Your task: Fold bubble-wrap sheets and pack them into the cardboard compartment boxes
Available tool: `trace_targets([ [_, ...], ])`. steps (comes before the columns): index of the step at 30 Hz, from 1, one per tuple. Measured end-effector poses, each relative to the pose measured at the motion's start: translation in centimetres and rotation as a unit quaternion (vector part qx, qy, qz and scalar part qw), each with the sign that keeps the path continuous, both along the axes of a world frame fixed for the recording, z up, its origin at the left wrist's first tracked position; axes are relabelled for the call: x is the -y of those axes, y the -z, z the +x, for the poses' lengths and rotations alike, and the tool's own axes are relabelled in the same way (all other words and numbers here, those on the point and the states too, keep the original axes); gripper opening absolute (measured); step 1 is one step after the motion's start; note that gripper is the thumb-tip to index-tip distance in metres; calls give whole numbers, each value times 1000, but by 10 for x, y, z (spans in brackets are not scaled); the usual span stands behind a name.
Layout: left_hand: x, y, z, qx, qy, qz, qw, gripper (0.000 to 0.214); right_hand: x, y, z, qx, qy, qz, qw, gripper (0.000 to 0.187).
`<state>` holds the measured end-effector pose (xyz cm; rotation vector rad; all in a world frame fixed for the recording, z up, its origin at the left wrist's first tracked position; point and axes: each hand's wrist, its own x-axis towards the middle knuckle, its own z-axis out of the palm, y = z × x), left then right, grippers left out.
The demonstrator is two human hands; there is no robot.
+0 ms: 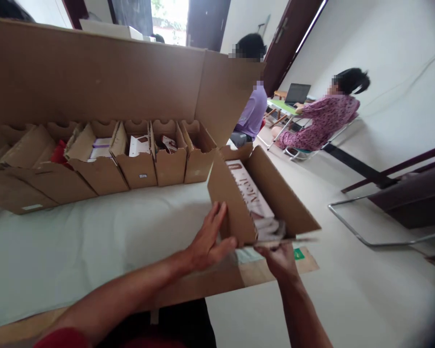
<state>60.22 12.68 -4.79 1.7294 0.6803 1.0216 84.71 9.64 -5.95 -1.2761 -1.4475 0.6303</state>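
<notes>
1. Left hand (pixel 207 241): fingers spread wide, laid against the left wall of the open carton (pixel 235 212).
2. Right hand (pixel 281 263): under the carton's near end, thumb side showing; seems to be gripping it there, remaining fingers hidden by the cardboard.
3. Carton tilted, at the surface's near right corner, over its right edge; can't tell if its base touches.
4. In carton: white packet (pixel 252 191), brown lettering, "Meal" readable, large "0" or "U" above it, rest unclear. Carton's left wall covers its lower part.
5. Green sticker (pixel 299 253) just beside right hand, near the same corner; print too small.
6. Surface (pixel 159 227): pale cloth on top, brown strip along near edge.
7. Row of cardboard bins (pixel 170 166) along the far edge, from the left end to near the carton. White label (pixel 32 207) on a left-end bin, small printed label (pixel 142 176) on a middle one; neither legible.
8. Bin contents, left to right: red item (pixel 60 152), purple-and-white boxes (pixel 100 147), white box (pixel 139 146), brown-and-white pack (pixel 169 144). Bin fronts cut these off.
9. Tall cardboard panel (pixel 101 82) behind bins blocks the view beyond, partly covers person in purple top (pixel 254 113).
10. Beyond right edge: person in pink patterned clothes (pixel 326 121) at laptop (pixel 297 94); metal-framed chair (pixel 362 239) nearer.
</notes>
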Motion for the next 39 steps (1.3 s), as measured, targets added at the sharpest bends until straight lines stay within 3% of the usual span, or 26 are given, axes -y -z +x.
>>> trace_targets([
  [4,-107,-15,52,12,20,0,1000,86,-88,-16,28,-126,78,1,989,55],
  [6,-153,-18,70,10,7,14,1000,82,-135,-17,31,-170,82,7,982,66],
  [9,-196,-15,85,15,-37,9,999,73,-189,-8,27,-199,49,-14,979,72],
  [11,-206,-6,89,17,-70,-13,997,75,-210,2,23,-198,18,-30,980,72],
  [15,-197,20,92,-9,-104,-31,994,99,-225,15,25,-198,-20,-41,979,70],
  [18,-190,30,96,11,-113,-16,993,103,-230,14,28,-200,-34,-50,978,66],
  [22,-195,24,97,32,-141,-15,989,100,-243,10,23,-189,-48,-52,979,64],
  [26,-197,15,89,-23,-159,-11,987,99,-257,11,11,-200,-39,-53,978,67],
  [34,-173,5,70,-74,-168,-31,983,96,-264,5,-1,-176,-61,-55,981,70],
  [36,-156,2,59,-87,-158,-22,983,94,-258,-2,4,-148,-41,-51,987,70],
  [39,-118,0,32,-101,-134,-12,986,88,-243,-22,6,-97,109,25,989,56],
])
